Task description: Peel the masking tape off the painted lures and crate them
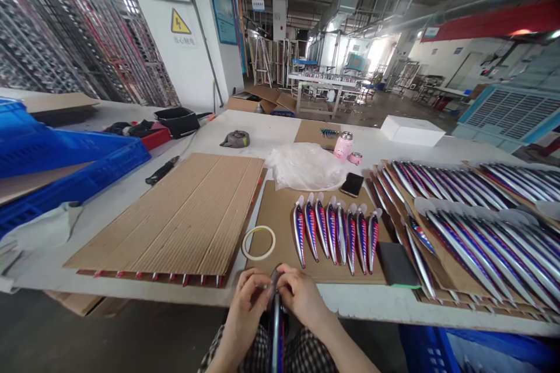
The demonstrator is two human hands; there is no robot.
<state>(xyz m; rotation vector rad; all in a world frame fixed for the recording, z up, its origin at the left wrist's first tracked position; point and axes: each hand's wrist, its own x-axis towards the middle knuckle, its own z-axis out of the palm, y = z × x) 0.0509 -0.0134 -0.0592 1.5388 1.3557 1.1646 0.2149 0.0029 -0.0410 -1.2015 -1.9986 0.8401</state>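
Near the table's front edge, a long silver and purple fishing lure [275, 338] points down toward my lap. My left hand [248, 309] is closed, with thumb and finger pinching at the lure's upper end. From the other side my right hand [304, 298] is closed on the same end. Whatever small part lies between the fingertips is hidden. Just beyond my hands, several red, blue and silver lures [333, 233] lie in a row on a cardboard sheet [280, 210]. A roll of pale tape [259, 243] rests on that sheet's left side.
Stacked cardboard [175, 210] lies to the left, with lure tips poking out beneath. More lures [476, 245] fill cardboard layers at right, beside a dark block [397, 265]. Farther back are a plastic bag [306, 166], a phone [352, 185] and a pink bottle [343, 145]. Blue crates [74, 157] stand far left.
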